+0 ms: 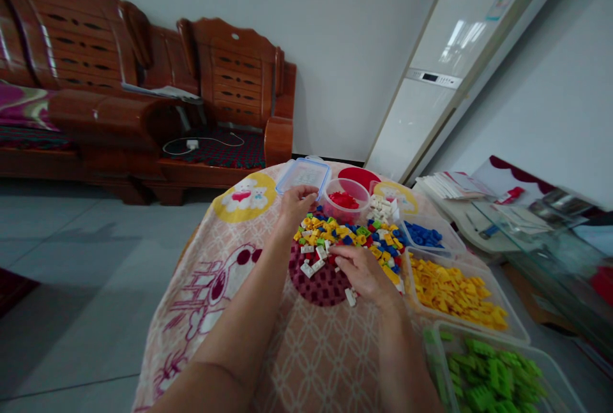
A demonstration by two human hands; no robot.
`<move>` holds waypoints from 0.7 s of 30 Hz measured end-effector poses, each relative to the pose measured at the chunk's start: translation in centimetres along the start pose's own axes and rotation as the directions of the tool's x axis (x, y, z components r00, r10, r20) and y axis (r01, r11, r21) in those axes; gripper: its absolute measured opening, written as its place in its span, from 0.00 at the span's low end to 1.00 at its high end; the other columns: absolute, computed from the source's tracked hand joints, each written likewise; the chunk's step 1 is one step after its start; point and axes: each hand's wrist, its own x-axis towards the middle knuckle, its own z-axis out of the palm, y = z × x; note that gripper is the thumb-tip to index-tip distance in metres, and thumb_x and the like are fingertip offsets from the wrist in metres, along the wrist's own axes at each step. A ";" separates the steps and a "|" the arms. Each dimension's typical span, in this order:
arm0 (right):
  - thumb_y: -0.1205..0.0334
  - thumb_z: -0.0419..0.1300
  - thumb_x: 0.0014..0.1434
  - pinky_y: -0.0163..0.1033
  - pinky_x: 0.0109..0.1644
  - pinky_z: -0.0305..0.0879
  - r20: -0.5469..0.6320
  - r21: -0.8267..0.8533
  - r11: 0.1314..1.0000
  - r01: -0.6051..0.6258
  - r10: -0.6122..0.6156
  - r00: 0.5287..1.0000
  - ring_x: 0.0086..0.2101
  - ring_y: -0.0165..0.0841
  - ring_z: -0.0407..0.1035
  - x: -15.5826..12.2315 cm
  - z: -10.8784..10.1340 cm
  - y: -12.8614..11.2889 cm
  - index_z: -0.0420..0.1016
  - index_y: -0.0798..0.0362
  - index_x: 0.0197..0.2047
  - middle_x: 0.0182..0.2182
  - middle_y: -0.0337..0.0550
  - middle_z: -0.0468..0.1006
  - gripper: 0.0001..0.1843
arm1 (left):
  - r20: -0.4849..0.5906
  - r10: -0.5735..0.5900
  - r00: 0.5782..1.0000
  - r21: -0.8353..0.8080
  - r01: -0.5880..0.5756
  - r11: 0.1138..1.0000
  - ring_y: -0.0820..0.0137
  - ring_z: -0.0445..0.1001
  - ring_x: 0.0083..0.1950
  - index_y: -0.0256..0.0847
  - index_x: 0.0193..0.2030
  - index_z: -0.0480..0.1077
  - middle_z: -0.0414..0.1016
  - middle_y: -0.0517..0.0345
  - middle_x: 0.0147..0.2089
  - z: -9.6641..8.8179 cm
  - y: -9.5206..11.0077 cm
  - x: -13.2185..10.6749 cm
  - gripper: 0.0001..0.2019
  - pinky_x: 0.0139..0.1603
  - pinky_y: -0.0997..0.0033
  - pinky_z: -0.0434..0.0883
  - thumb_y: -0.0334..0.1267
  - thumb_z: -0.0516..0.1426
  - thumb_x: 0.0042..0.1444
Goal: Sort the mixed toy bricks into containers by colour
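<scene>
A mixed pile of toy building bricks [345, 232] in yellow, blue, green, red and white lies on the cloth-covered table. My left hand [294, 207] is over the far left edge of the pile, near a round clear tub [345, 212] holding red bricks [343, 200]. Its fingers are curled together; anything between them is too small to make out. My right hand [361, 269] reaches in at the near side of the pile, index finger stretched out and thumb apart, fingertips beside loose white bricks [311, 267]. One white brick [351, 297] lies below that hand.
Clear boxes of blue bricks [424, 235], yellow bricks [454, 290] and green bricks [495, 371] line the right side. White bricks [382, 208] are heaped behind the pile. A blue-rimmed clear lid [303, 177] lies at the back. A glass-topped stand [541, 240] is at right.
</scene>
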 end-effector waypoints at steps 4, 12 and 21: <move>0.64 0.50 0.61 0.44 0.62 0.63 -0.162 0.008 0.999 -0.046 0.047 0.986 0.55 0.38 0.72 0.3 -0.9 1.4 0.78 0.55 0.54 0.53 0.48 0.79 0.23 | 0.024 0.007 1.000 0.055 -0.009 0.998 0.73 0.76 0.28 0.34 0.39 0.76 0.78 0.56 0.33 0.1 -0.1 0.0 0.13 0.31 0.74 0.75 0.38 0.61 0.46; 0.56 0.52 0.61 0.42 0.42 0.74 -0.092 0.091 0.980 -0.177 0.186 0.978 0.43 0.39 0.77 -1.1 -3.0 1.5 0.81 0.53 0.46 0.43 0.49 0.83 0.19 | 0.078 0.047 0.996 0.138 -0.057 0.989 0.72 0.76 0.28 0.34 0.39 0.76 0.78 0.56 0.30 0.2 -0.9 0.3 0.12 0.29 0.75 0.74 0.37 0.59 0.49; 0.60 0.53 0.60 0.31 0.24 0.59 0.419 0.041 0.966 -0.257 0.217 0.882 0.21 0.28 0.69 -0.8 0.7 -0.2 0.67 0.53 0.22 0.19 0.37 0.73 0.16 | 0.207 0.030 0.978 0.292 -0.091 0.952 0.72 0.76 0.26 0.35 0.39 0.77 0.77 0.58 0.26 0.6 -0.3 -0.1 0.10 0.30 0.75 0.73 0.36 0.59 0.50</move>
